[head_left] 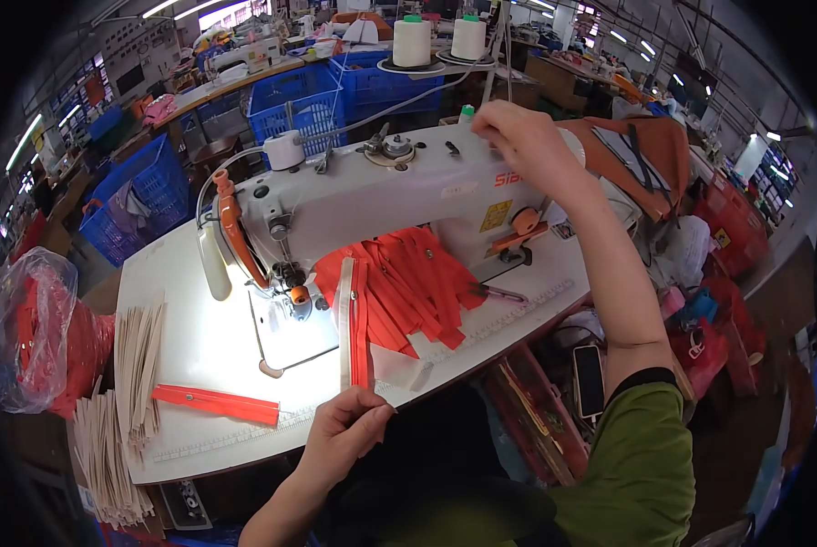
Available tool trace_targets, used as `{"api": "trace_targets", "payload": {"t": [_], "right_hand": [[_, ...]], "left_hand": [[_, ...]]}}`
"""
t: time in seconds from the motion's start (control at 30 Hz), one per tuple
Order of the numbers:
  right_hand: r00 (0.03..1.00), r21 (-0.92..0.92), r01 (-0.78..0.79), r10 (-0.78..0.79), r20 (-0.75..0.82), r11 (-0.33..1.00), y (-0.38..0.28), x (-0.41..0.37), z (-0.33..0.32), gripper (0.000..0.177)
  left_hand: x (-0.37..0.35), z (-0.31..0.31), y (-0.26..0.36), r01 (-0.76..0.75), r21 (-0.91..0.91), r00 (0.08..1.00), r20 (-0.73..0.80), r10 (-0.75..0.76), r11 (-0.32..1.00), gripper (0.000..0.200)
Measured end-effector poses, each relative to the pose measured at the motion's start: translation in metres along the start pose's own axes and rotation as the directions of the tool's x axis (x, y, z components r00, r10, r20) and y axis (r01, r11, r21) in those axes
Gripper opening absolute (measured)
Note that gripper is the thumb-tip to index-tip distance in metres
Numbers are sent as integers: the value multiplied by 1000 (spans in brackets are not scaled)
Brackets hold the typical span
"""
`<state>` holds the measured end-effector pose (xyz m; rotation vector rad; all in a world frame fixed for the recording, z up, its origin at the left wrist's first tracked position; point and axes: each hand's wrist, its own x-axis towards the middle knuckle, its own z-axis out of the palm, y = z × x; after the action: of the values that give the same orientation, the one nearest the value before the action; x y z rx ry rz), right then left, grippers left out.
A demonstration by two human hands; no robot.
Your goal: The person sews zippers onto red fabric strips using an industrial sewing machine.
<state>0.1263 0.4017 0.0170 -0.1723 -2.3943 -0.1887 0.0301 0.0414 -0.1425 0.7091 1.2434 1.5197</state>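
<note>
My left hand (346,430) is closed in a pinch at the lower end of a red zipper (361,319), which lies lengthwise toward the machine beside a pale fabric strip (344,324). A grey sewing machine (363,196) stands in front of me, its needle area lit. Behind the zipper, a heap of red zippers (417,283) spreads under the machine arm. My right hand (520,137) reaches over the machine's top right, fingers bent together near a small green-topped spool (467,113); what they grip, if anything, is hidden.
Bundles of pale strips (139,374) hang over the table's left edge, near a single red zipper (217,404). A plastic bag of red pieces (44,333) is farther left. Two thread cones (412,44) stand behind the machine. A phone (588,381) lies at lower right.
</note>
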Motion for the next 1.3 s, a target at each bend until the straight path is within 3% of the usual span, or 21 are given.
{"api": "trace_targets", "payload": {"t": [0.1,0.13,0.2,0.23,0.33,0.37,0.47,0.5,0.57,0.67,0.73,0.8,0.83,0.9,0.93,0.97,1.07,1.1,1.17,1.2,1.3], "right_hand": [[994,232,91,-104,42,969,-27,27,3,8],[994,234,92,-104,39,968,-35,38,3,8],[917,555,-86,-153,369,827,-47,61,6,7],[918,558,-84,-154,366,825,-50,70,10,7],[852,717,-350,-113,512,603,-51,93,19,10],[853,720,-347,-116,508,601,-46,95,21,10],[902,871,-422,211,376,252,-18,86,34,14],[904,871,-419,209,373,258,-13,79,32,14],[869,894,-426,337,363,136,-5,59,25,14],[917,926,-349,256,306,143,-10,21,11,13],[910,888,-391,248,332,244,-39,-5,-10,13],[903,880,-418,208,376,227,-56,-28,-13,10],[904,879,-416,209,372,233,-65,-38,-15,10],[895,825,-441,106,433,354,-79,-53,-16,7],[895,823,-441,109,432,358,-82,-56,-18,7],[866,800,-498,137,481,336,-85,-58,-19,8],[796,742,-605,192,575,288,-88,-58,-15,10],[775,763,-625,247,581,166,-87,-55,-4,12],[719,781,-619,339,607,-83,-88,-45,14,17],[721,781,-618,334,607,-84,-91,-38,15,17],[708,762,-579,284,646,-291,-101,-17,10,21]], "left_hand": [[4,3,0,2,19,1000,27,-2,1000,8],[5,4,1,-7,26,999,39,6,1000,8],[8,8,3,-23,41,998,63,20,999,9],[9,10,4,-23,44,998,59,20,999,9],[11,15,10,-26,100,996,86,17,995,10],[11,16,12,-27,104,996,82,19,994,10],[15,18,17,-87,167,989,134,65,982,9],[18,18,19,-93,165,988,136,71,982,9],[28,21,28,-69,171,992,118,49,983,13],[53,32,57,-89,121,992,99,77,989,18],[74,40,78,-116,70,991,80,111,991,21],[98,48,93,-186,-120,976,88,197,975,25],[108,51,99,-190,-121,975,94,202,974,25],[128,56,110,-108,-365,978,130,165,925,26],[133,58,110,-59,-477,977,153,149,877,27],[135,57,108,-57,-476,976,160,150,878,27],[135,49,96,-209,-278,936,220,274,938,25],[135,50,87,-208,-276,936,223,273,938,25],[136,53,69,-497,117,861,186,473,860,22],[134,55,64,-597,312,802,197,564,739,20],[112,60,65,-575,451,812,207,546,683,19]]}}
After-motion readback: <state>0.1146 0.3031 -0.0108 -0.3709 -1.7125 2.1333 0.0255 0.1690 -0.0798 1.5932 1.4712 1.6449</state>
